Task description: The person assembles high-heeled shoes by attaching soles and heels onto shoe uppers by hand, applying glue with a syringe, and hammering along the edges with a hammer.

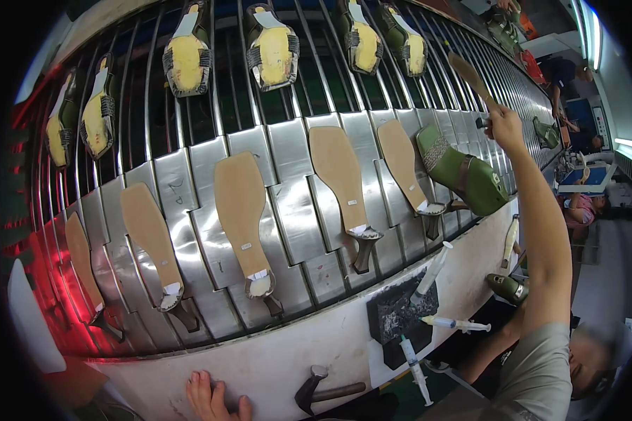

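My right arm reaches out to the far right over the conveyor. In my right hand [504, 128], closed at its heel end, is a tan shoe sole [472, 78]; its wide end points up and left. A dark heel tip shows beside the fingers. My left hand [214, 401] rests on the white ledge [260, 361] at the bottom, fingers apart and nothing in it. Several tan soles with heels, such as one sole [240, 203], lie in a row on the metal slats. Nearest the right hand on the slats lies a green shoe upper [463, 172].
Several upturned shoe uppers with yellow undersides [272, 56] lie across the conveyor rods. A hammer [323, 393] lies on the ledge near my left hand. A black block [393, 316] bears syringes, one a yellow-tipped syringe [456, 323]. A co-worker's forearm [495, 347] is at the right.
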